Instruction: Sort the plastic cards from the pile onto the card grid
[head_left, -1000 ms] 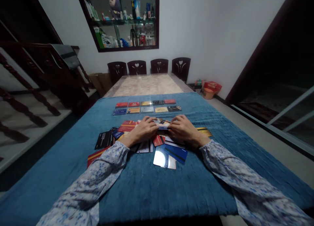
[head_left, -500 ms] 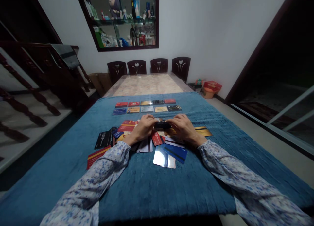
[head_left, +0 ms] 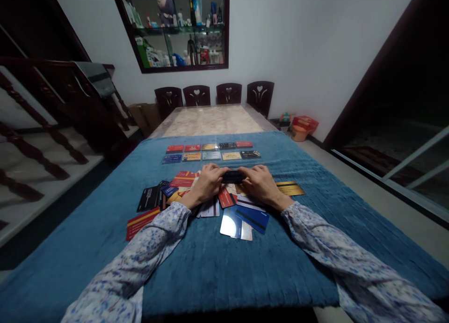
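A black card (head_left: 233, 175) is held level between my two hands, just above a loose pile of cards. My left hand (head_left: 210, 181) is closed on its left end and my right hand (head_left: 260, 184) on its right end. Under and around them lie a red card (head_left: 227, 197), a blue card (head_left: 252, 218), a shiny silvery card (head_left: 231, 223) and a gold card (head_left: 290, 188). Left of my left hand are a black card with print (head_left: 149, 198) and a red card with a yellow stripe (head_left: 142, 222). My fingers hide part of the pile.
Beyond my hands, several cards lie in two rows, among them a light blue card (head_left: 211, 156) and a patterned black card (head_left: 250, 154). A blue cloth (head_left: 196, 271) covers the near table. Dark chairs (head_left: 197, 96) stand at the far end.
The black card has tilted a little, showing more of its dark face between my fingers. The view has shifted slightly; the other cards lie as before.
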Tool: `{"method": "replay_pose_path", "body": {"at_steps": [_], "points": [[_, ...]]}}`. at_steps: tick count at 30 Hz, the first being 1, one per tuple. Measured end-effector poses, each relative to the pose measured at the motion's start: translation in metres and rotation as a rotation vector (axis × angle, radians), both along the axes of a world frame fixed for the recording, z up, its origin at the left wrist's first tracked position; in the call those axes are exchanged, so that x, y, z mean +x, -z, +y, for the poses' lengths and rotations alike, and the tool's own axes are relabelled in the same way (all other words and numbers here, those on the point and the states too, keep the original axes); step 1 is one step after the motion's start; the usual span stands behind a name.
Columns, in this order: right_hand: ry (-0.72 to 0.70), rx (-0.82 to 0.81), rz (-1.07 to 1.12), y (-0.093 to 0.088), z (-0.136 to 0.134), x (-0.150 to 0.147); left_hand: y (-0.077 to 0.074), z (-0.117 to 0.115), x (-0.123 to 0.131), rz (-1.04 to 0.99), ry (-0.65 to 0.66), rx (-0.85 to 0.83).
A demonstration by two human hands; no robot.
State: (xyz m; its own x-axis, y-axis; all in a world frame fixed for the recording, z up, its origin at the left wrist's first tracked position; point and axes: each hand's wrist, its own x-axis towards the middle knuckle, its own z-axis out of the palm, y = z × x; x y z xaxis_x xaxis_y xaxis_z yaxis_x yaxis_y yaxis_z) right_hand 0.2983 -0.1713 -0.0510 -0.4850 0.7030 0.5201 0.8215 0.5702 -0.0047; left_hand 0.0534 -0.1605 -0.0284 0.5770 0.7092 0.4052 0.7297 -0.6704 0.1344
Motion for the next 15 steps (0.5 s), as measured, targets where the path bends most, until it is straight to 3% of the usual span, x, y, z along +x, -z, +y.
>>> {"method": "replay_pose_path", "body": {"at_steps": [15], "points": [[0.032,-0.009,-0.039,-0.0017,-0.0017,-0.0058,-0.0016,-0.0089,0.0073,0.015,-0.085,-0.097]]}}
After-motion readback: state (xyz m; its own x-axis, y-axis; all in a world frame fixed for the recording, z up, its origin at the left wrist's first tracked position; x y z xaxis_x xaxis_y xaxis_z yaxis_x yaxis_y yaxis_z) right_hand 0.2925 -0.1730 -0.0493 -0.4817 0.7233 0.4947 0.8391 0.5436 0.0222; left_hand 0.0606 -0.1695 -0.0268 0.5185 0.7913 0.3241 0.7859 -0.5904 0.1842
